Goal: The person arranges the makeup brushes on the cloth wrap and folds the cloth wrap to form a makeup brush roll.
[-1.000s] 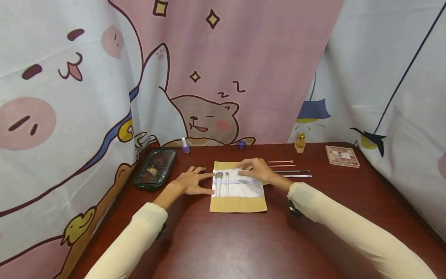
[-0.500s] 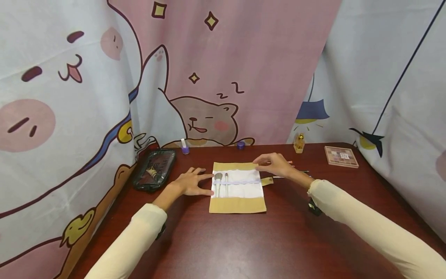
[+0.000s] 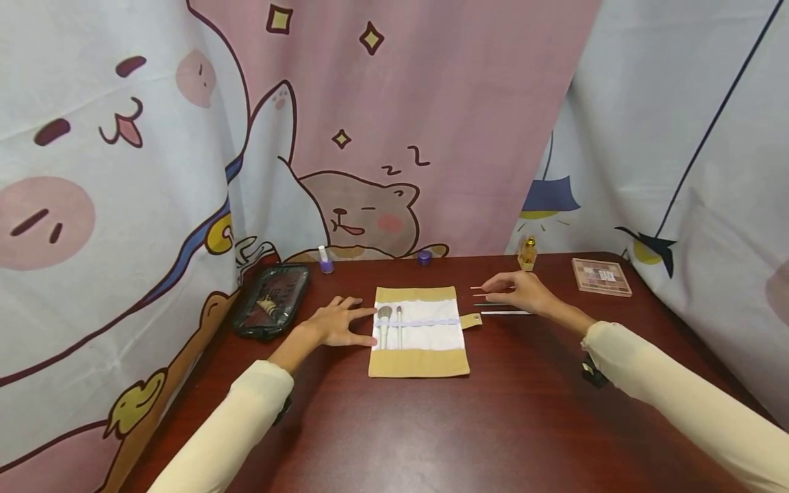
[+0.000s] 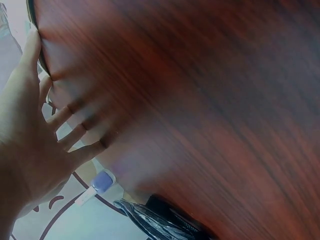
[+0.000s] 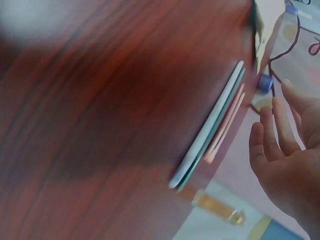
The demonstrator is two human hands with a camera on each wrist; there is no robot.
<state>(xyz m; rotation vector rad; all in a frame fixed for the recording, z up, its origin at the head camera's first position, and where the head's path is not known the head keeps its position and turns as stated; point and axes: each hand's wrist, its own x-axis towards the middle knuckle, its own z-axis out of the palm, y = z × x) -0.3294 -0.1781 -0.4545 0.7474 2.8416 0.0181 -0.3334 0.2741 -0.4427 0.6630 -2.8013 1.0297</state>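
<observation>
A white brush roll [image 3: 425, 332] with tan edges lies open on the dark wooden table [image 3: 431, 424]. Two brushes [image 3: 385, 322] sit tucked under its lilac band. My left hand [image 3: 335, 323] rests flat on the table, fingers spread, touching the roll's left edge; in the left wrist view the left hand [image 4: 30, 140] also lies flat. My right hand [image 3: 520, 291] hovers with relaxed fingers over several loose thin brushes [image 3: 502, 312] right of the roll, holding nothing. In the right wrist view the loose brushes [image 5: 210, 125] lie side by side below the right hand [image 5: 285, 160].
A clear dark pouch [image 3: 274, 300] lies at the left. A nail polish bottle [image 3: 322, 260], a purple jar [image 3: 424, 257], a perfume bottle [image 3: 527, 253] and an eyeshadow palette [image 3: 600, 276] stand along the back. Cartoon curtains close in the table.
My right hand has left the brush roll and moved right, over the loose brushes. The left hand has stayed by the roll's left edge.
</observation>
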